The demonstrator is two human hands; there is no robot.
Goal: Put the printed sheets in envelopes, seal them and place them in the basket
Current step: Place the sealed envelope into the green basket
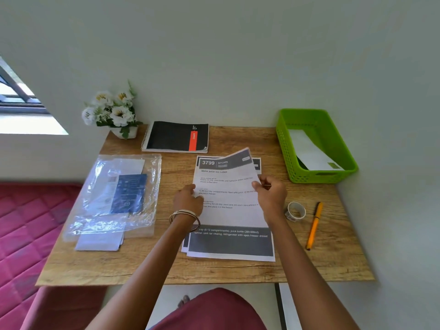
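Note:
A small stack of printed sheets [228, 244] lies in the middle of the wooden table [142, 265]. The top sheet [226, 177] has its far right corner lifted off the stack. My right hand [271, 194] pinches its right edge, and my left hand [188, 201] holds its left edge flat. At the back right stands the green basket [288, 153] with one white envelope [312, 151] inside. White envelopes [97, 242] lie at the left, partly inside a clear plastic bag [114, 194].
A black spiral notebook [176, 136] and a pot of white flowers [114, 113] stand along the back wall. A tape roll [296, 211] and an orange pen [314, 225] lie right of the sheets. A red mattress [26, 220] lies left of the table.

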